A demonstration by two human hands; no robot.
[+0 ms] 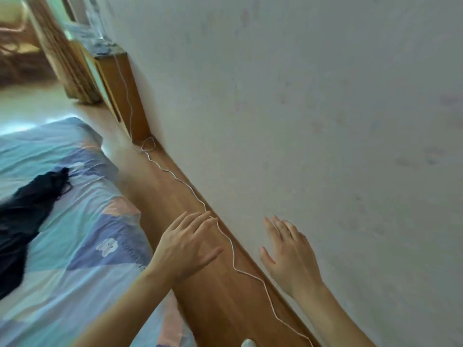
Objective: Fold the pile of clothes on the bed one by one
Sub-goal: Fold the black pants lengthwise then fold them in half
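A black garment (22, 216) lies crumpled on the bed (82, 246), at the left edge of the head view, on a blue patterned sheet. My left hand (186, 246) hovers over the wooden bed frame with fingers straight and spread, holding nothing. My right hand (288, 254) is raised in front of the white wall, fingers straight, also empty. Both hands are well to the right of the garment and apart from it.
A wooden board (175, 204) runs along the bed beside the white wall (300, 108). A thin white cord (233, 249) trails along it. A wooden cabinet (117, 88) and a doorway stand at the far end.
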